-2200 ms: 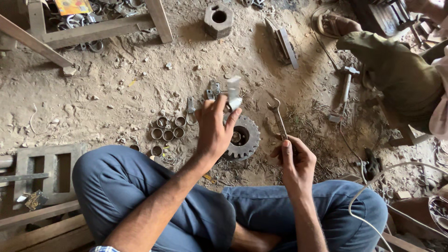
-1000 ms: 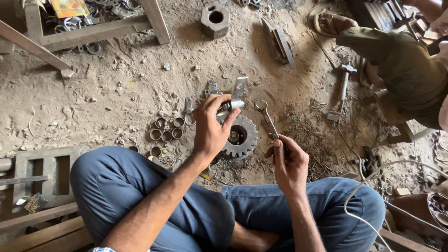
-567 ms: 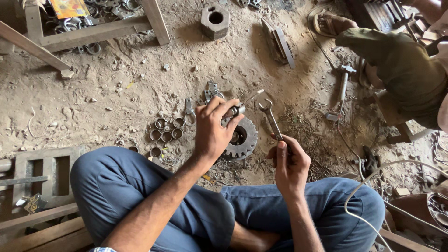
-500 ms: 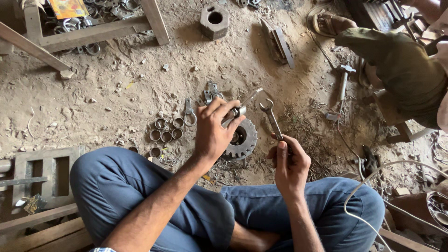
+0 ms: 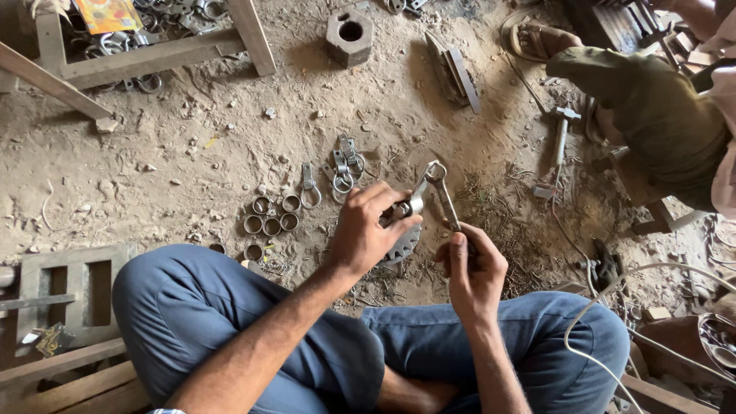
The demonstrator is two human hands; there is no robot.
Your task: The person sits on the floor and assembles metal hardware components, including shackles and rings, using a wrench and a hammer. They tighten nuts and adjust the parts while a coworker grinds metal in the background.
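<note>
Spanner (image 5: 442, 193) probably touching left-hand (image 5: 366, 230) clamp (image 5: 410, 205).

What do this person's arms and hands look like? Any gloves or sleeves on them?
No gloves: the left hand and right hand are bare, with no rings or watch visible. Both forearms are uncovered to the picture's lower edge, so no sleeves show. Blue trousers cover the crossed legs below.

A flat printed package (image 5: 107, 13), orange, yellow and red, lies at the top left edge on the metal rings, just behind the wooden frame (image 5: 161, 54).
</note>
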